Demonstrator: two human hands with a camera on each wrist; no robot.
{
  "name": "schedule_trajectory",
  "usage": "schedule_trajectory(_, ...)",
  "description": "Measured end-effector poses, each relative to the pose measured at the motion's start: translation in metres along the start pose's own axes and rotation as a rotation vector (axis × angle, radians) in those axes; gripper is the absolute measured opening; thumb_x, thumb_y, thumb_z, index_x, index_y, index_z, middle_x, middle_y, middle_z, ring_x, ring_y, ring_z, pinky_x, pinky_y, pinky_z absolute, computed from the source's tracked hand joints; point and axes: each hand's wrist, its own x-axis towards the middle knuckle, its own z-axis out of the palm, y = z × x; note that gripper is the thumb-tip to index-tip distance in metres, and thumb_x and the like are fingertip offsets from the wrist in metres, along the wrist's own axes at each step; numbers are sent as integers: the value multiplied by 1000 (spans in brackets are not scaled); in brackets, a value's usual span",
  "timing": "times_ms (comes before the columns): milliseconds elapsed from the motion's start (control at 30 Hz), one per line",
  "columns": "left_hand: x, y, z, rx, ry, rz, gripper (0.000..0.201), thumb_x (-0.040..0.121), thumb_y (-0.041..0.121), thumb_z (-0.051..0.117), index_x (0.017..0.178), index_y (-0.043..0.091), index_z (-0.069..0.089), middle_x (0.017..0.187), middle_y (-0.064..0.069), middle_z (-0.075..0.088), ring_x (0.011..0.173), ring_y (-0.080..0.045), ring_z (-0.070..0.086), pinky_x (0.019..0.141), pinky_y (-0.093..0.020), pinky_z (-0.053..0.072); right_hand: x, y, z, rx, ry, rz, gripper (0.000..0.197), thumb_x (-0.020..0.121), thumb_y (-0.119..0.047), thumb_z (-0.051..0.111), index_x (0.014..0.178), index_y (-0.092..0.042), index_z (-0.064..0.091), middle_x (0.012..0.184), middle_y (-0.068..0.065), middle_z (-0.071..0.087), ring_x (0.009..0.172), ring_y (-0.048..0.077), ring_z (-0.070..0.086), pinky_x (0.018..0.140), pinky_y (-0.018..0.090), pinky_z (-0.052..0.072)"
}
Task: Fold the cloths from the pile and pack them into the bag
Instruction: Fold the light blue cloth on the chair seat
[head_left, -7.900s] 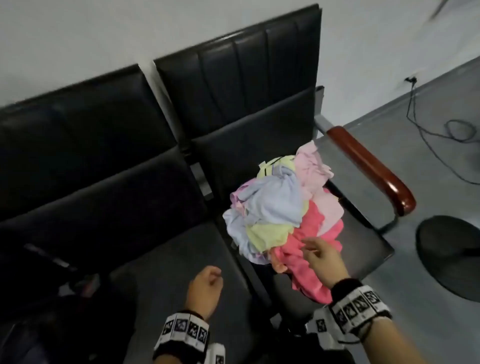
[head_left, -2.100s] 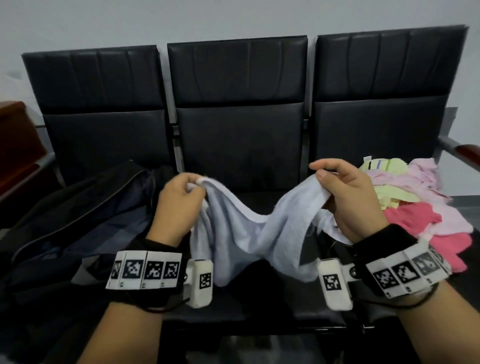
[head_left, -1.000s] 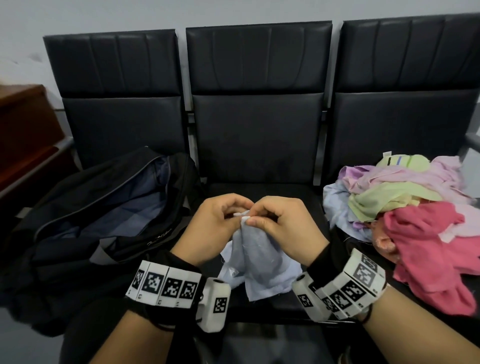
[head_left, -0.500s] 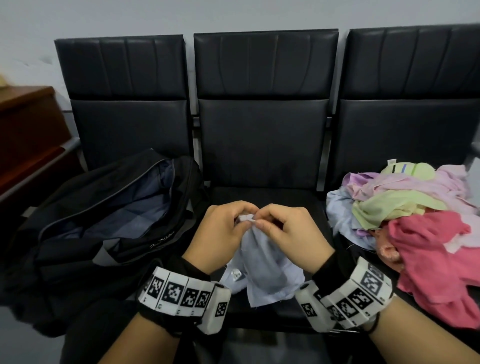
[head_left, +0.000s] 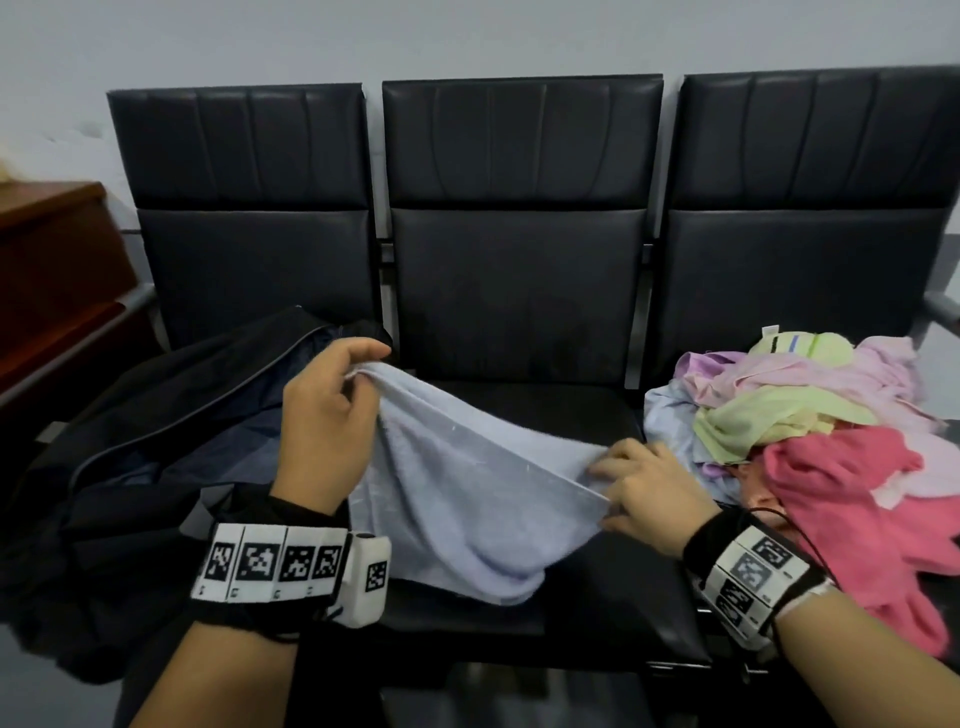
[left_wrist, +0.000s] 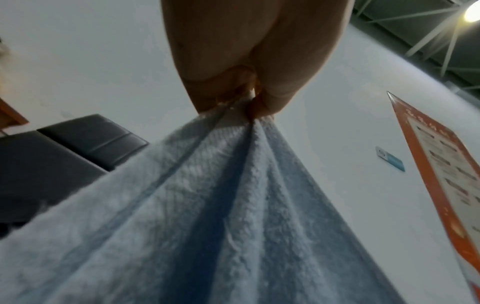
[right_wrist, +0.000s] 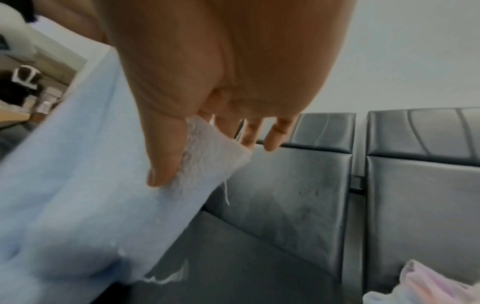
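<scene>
seats: black row (head_left: 519, 415), bag (head_left: 156, 441) left, pile (head_left: 810, 431) right
left hand (head_left: 324, 421): pinches blue cloth (head_left: 457, 493) corner
right hand (head_left: 649, 493): pinches opposite corner
tip: pull edge taut, match corners

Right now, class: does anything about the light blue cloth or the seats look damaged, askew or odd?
A loose white thread dangles from the corner of the light blue cloth that the right hand pinches: slight fraying. The pile on the right seat is jumbled, as expected. Nothing else stands out.
</scene>
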Motion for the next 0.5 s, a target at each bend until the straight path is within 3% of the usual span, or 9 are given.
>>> schedule_trajectory(67, 2, -6, -3, 72, 18, -2, 33, 90, -7, 50, 107, 15, 67, 100, 12, 65, 93, 10, 58, 85, -2, 40, -3, 7, -10, 26, 164, 20, 16, 71, -43, 77, 78, -29, 77, 119, -9, 64, 114, 24, 56, 86, 39, 42)
schedule_trajectory(133, 4, -11, -7, 114, 45, -16, 31, 91, -8, 49, 105, 13, 67, 101, 7, 65, 90, 7, 56, 86, -1, 39, -3, 14, -22, 91, 309, 53, 14, 68, -34, 83, 69, -24, 73, 96, -4, 67, 97, 27, 62, 77, 40, 44)
schedule_trajectory(233, 10, -19, -11, 143, 76, -32, 31, 90, -8, 48, 102, 12, 67, 98, 6, 64, 88, 5, 55, 84, 0, 39, -4, 25, -41, 162, 429, 80, 15, 78, -28, 79, 72, -17, 70, 80, -3, 63, 85, 24, 59, 75, 42, 47)
schedule_trajectory(400, 19, -22, -13, 189, 68, -30, 32, 90, -7, 45, 103, 11, 68, 98, 5, 64, 90, 2, 54, 83, 0, 39, -5, 28, -67, 246, 545, 74, 6, 87, -15, 72, 85, -10, 76, 89, 1, 58, 82, 21, 54, 71, 42, 51)
schedule_trajectory(500, 25, -19, -17, 185, 69, -16, 31, 91, -6, 45, 100, 14, 67, 95, 7, 63, 87, 5, 55, 82, 0, 39, -4, 32, -76, 267, 554, 78, 6, 87, -13, 72, 85, -12, 78, 96, -2, 66, 87, 20, 54, 75, 42, 50)
